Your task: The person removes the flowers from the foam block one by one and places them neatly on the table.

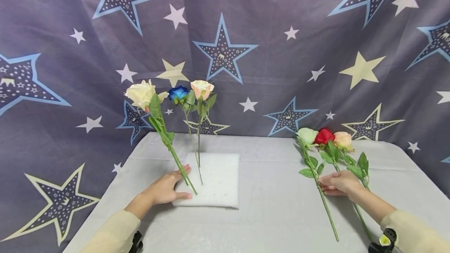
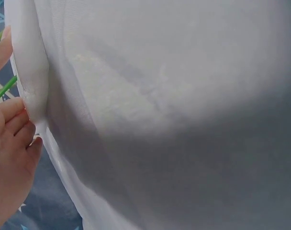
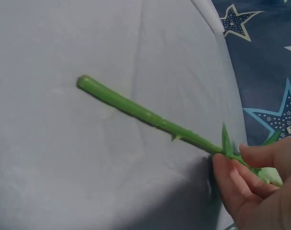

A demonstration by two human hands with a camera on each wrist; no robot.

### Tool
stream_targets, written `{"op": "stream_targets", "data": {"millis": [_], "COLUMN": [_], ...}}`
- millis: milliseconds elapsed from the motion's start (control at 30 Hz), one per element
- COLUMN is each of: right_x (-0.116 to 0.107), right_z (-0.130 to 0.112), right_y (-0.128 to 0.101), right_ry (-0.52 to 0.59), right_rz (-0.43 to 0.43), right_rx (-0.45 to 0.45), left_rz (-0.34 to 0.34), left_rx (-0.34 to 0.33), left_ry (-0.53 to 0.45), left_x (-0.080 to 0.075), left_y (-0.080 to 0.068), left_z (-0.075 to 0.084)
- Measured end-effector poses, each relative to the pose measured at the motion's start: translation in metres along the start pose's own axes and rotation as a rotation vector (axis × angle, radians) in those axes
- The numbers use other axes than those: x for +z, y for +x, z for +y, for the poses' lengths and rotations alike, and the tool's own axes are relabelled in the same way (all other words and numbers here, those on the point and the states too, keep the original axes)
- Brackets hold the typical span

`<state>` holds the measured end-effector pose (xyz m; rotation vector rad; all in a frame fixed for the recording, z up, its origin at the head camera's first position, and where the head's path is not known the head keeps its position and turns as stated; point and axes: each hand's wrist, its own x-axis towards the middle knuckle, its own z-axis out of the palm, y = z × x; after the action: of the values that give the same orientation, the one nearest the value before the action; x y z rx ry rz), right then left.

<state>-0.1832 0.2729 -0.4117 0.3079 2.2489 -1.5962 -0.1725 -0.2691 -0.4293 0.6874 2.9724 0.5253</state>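
A white foam block (image 1: 218, 182) lies on the table with three roses stuck in it: a cream rose (image 1: 142, 93) leaning left, a blue rose (image 1: 178, 93) and a peach rose (image 1: 201, 88). My left hand (image 1: 174, 184) rests on the block's left edge (image 2: 35, 72), and the cream rose's stem (image 1: 175, 163) passes between thumb and fingers. At the right lie a pale green rose (image 1: 307, 136), a red rose (image 1: 324, 136) and a peach-pink rose (image 1: 342, 139). My right hand (image 1: 337, 184) lies over their stems, and my right hand (image 3: 231, 158) pinches one green stem (image 3: 150, 117).
A grey cloth (image 1: 274, 206) covers the table. A star-patterned curtain (image 1: 246, 50) hangs close behind and wraps both sides. The table's right edge (image 3: 222, 43) runs close beside my right hand.
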Motion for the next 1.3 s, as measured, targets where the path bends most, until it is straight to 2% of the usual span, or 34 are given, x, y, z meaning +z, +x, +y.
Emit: {"op": "stream_targets", "data": {"millis": [267,400,633,833,1300], "right_x": [0.006,0.018,0.048,0.078,0.137], "right_z": [-0.014,-0.021,-0.031,-0.045,-0.083], "right_y": [-0.001,0.0,0.008,0.016,0.037], "right_ry": [-0.024,-0.019,-0.009,0.0,0.13], "right_rz": [-0.051,-0.068,-0.123,-0.128,-0.161], "right_rx": [-0.071,-0.115,-0.202,-0.225,-0.296], "left_rz": [-0.007,-0.005,-0.008,-0.014,-0.017], "left_rx": [-0.027,-0.01,-0.009,-0.011,-0.025], "left_ry": [0.008,0.004,-0.003,-0.013,-0.007], "left_x": [-0.002,-0.002,-0.001,-0.001,-0.002], "left_y": [0.0,-0.001,-0.001,-0.001,0.001], "left_z": [-0.001,-0.001,0.001,0.003,0.001]}}
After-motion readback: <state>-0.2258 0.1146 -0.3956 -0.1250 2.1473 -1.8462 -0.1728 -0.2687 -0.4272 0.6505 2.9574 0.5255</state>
